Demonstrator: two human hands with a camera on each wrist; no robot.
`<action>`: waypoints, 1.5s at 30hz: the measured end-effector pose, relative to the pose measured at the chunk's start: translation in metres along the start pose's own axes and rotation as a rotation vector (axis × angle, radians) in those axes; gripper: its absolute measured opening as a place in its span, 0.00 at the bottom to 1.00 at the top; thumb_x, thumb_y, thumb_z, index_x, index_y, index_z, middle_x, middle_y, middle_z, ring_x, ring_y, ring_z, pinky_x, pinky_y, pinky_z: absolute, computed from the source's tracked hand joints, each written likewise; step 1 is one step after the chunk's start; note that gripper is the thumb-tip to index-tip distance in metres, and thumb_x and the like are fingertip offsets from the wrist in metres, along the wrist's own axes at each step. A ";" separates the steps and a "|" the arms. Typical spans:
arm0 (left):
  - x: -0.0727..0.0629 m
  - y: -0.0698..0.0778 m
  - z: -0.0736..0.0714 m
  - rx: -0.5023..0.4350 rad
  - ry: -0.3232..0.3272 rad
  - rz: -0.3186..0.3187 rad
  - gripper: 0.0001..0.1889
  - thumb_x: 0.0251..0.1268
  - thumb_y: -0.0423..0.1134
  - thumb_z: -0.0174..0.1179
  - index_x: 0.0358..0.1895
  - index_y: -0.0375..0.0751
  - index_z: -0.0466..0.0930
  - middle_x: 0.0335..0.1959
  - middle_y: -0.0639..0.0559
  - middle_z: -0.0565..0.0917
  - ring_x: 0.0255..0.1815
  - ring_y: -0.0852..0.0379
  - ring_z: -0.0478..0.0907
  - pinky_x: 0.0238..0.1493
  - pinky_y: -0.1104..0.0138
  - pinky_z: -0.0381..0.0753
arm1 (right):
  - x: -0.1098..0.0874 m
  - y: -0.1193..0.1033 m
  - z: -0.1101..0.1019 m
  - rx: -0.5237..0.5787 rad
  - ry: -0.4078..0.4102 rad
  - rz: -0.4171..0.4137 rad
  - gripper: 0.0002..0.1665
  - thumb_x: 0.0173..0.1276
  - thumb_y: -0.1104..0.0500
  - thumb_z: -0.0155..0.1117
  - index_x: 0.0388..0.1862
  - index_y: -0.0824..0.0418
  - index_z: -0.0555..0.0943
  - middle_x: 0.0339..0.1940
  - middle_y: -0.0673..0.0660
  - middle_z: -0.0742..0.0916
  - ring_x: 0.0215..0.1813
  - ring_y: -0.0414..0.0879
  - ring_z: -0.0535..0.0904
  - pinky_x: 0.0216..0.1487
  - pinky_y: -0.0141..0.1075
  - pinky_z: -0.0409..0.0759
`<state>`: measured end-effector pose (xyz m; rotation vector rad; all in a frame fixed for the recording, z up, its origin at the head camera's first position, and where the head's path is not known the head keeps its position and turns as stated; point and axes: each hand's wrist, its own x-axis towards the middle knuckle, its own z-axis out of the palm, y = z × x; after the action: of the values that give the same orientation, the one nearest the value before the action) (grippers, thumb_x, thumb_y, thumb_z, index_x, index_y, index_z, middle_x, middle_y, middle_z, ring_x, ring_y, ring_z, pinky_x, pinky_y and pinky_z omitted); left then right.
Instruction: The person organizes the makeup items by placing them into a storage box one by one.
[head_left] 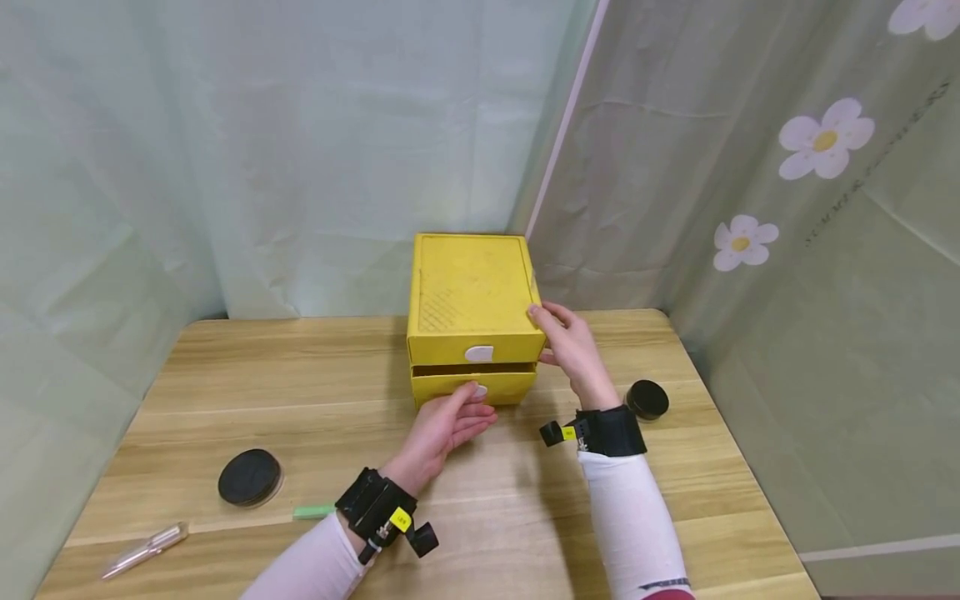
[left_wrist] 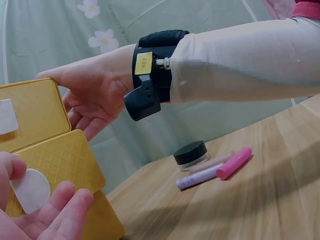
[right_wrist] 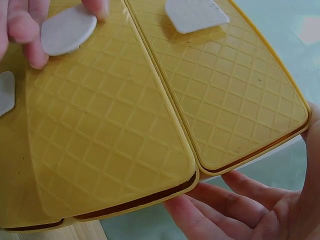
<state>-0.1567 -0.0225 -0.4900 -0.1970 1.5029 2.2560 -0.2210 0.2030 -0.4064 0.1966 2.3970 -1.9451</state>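
Observation:
A yellow drawer box [head_left: 474, 279] stands at the back of the table. Below its top drawer [head_left: 442, 347], another drawer [head_left: 438, 387] sticks out a little, leaving a dark gap above its front. My left hand [head_left: 444, 429] pinches that drawer's white tab [left_wrist: 32, 191] between thumb and fingers. At the box's right front corner, my right hand [head_left: 573, 346] rests its thumb on the top edge. Its loosely extended fingers [right_wrist: 227, 200] touch the side. Another white tab [right_wrist: 195, 15] is on the top drawer. What lies inside the drawers is hidden.
A black-lidded jar [head_left: 647, 400] stands right of the right wrist. Beside it lie a pink tube [left_wrist: 235, 163] and a lilac tube [left_wrist: 197, 178]. On the left are a black round container [head_left: 250, 477], a clear slim tube [head_left: 146, 550] and a green strip [head_left: 313, 512]. Curtains hang behind.

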 end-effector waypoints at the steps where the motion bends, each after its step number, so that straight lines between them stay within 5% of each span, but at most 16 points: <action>1: -0.001 0.000 0.000 -0.006 -0.001 -0.006 0.28 0.80 0.50 0.64 0.63 0.25 0.80 0.48 0.35 0.90 0.48 0.48 0.91 0.56 0.59 0.87 | 0.000 0.000 0.000 0.001 0.002 0.001 0.50 0.74 0.30 0.65 0.82 0.58 0.70 0.71 0.62 0.80 0.62 0.59 0.84 0.60 0.55 0.85; 45: -0.047 -0.016 -0.005 0.041 -0.082 -0.111 0.36 0.76 0.56 0.66 0.67 0.23 0.78 0.41 0.44 0.91 0.47 0.49 0.91 0.51 0.63 0.88 | 0.000 0.002 0.001 -0.010 0.006 0.002 0.51 0.73 0.28 0.65 0.83 0.57 0.69 0.72 0.62 0.79 0.62 0.59 0.83 0.62 0.56 0.84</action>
<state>-0.1082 -0.0337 -0.4898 -0.1696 1.4582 2.1195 -0.2204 0.2028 -0.4087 0.2053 2.4086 -1.9342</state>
